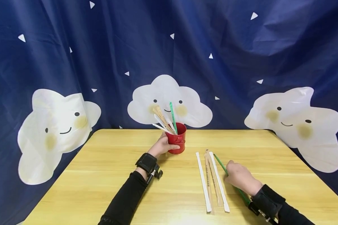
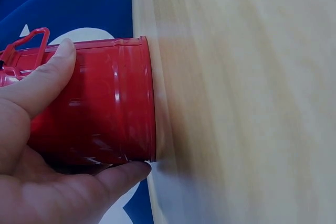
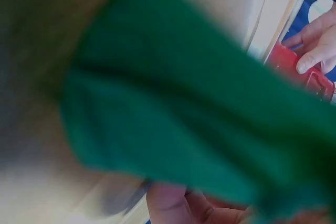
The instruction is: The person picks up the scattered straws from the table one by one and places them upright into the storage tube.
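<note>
My left hand (image 1: 161, 146) grips a small red bucket (image 1: 181, 144) at the table's far side, thumb along its wall in the left wrist view. Out of the bucket lean several paper-wrapped straws: a green straw (image 1: 173, 117), brown-wrapped ones (image 1: 161, 115) and white ones. My right hand (image 1: 240, 177) pinches a green-wrapped straw (image 1: 220, 162), low over the table at the right. Its near end (image 3: 157, 103) fills the right wrist view, blurred. To the left of that hand lie a white straw (image 1: 203, 182), brown-wrapped straws (image 1: 207, 175) and another white straw (image 1: 220, 184), roughly side by side.
The light wooden table (image 1: 101, 187) ends at a dark blue curtain (image 1: 163, 37) with white cloud shapes. The bucket stands near the table's back edge. A black strap with a camera mount (image 1: 147, 163) sits on each wrist.
</note>
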A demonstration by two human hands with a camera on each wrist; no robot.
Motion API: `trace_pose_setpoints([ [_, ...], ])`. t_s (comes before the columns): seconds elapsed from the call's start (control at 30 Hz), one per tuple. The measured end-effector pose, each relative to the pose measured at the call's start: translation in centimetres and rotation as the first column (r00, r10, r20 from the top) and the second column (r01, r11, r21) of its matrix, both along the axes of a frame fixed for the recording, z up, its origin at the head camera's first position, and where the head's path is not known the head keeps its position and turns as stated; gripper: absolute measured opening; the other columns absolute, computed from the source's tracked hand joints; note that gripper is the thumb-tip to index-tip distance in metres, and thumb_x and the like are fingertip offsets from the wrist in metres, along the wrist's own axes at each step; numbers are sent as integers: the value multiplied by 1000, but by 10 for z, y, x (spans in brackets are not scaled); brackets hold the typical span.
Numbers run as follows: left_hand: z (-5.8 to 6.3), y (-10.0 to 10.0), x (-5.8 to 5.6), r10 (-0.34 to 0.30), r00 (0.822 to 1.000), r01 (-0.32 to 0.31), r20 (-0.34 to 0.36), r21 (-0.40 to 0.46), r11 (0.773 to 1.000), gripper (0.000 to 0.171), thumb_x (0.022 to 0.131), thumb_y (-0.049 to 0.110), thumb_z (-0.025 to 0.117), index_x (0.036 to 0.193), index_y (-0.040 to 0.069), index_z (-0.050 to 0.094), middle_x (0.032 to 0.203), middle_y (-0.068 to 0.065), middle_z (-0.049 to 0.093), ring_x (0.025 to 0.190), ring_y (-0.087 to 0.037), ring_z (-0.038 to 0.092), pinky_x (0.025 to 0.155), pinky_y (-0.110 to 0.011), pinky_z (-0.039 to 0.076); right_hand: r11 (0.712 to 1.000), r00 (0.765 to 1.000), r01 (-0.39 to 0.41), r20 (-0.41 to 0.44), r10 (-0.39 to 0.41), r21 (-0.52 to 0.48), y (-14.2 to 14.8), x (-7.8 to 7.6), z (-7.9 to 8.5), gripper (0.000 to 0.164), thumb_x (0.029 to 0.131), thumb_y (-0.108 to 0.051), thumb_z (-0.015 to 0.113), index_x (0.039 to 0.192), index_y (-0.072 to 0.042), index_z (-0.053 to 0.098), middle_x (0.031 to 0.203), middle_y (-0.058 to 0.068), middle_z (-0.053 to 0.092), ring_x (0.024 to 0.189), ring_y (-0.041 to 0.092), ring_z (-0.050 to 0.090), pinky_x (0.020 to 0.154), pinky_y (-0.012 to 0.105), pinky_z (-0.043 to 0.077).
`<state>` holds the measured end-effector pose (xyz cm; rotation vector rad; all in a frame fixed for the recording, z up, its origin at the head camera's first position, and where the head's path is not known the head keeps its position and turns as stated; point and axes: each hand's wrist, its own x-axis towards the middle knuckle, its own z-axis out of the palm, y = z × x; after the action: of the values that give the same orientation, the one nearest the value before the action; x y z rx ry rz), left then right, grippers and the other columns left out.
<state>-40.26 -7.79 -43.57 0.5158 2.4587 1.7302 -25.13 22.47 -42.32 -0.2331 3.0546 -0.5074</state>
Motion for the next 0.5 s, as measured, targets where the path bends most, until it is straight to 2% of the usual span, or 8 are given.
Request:
trace_pose_setpoints([
  [0.27, 1, 0, 1, -8, 1000, 8, -1, 10, 1000, 80, 80, 1, 84, 150, 4, 45, 148, -15, 43, 136, -31, 38, 120, -51, 28, 1000, 1000, 21, 18, -21, -21, 1, -3, 1, 22, 76, 2, 67, 88, 4, 48, 66, 3, 37, 56, 16, 35, 50, 26, 30],
  [0.5, 0, 0, 0, 5, 1000, -5, 5, 21, 1000, 79, 80, 2, 84, 149, 4, 46, 147, -15, 43, 136, -32, 38, 119, -52, 29, 1000, 1000, 4, -27, -4, -25, -1, -4, 3, 22, 74, 0, 67, 84, -1, 48, 67, 4, 39, 58, 17, 37, 51, 27, 31],
])
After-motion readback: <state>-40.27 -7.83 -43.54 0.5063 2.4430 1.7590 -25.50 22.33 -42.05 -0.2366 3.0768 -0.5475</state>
